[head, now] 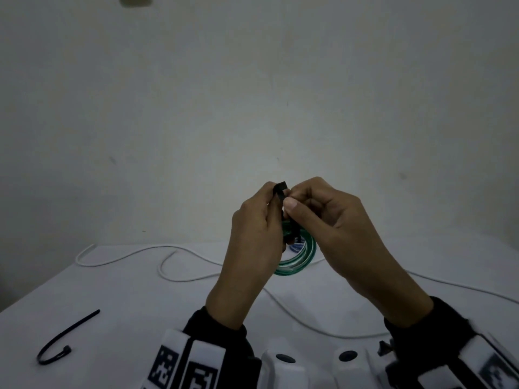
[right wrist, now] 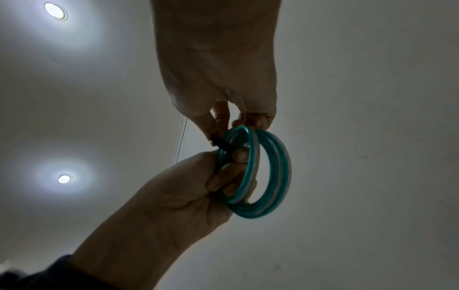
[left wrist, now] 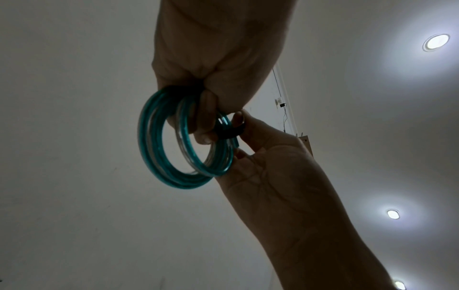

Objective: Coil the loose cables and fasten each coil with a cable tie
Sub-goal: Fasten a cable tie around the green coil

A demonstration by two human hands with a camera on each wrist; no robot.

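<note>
A green cable coil (head: 297, 262) hangs in the air above the table, held up between both hands. My left hand (head: 273, 203) has its fingers curled through the coil (right wrist: 273, 176) and grips its top. A black cable tie (head: 281, 192) wraps the coil's strands there and its end sticks up between the hands. My right hand (head: 292, 200) pinches that tie (right wrist: 221, 144) between thumb and fingertips. In the left wrist view the tie (left wrist: 228, 132) is a dark band round the coil (left wrist: 159, 147), with the right hand (left wrist: 238, 135) beside it. How far the tie is closed is hidden.
A loose white cable (head: 182, 276) snakes across the white table (head: 126, 304), passing under the hands and off to the right. A second black cable tie (head: 64, 338) lies curved near the table's left front. A bare wall stands behind the table.
</note>
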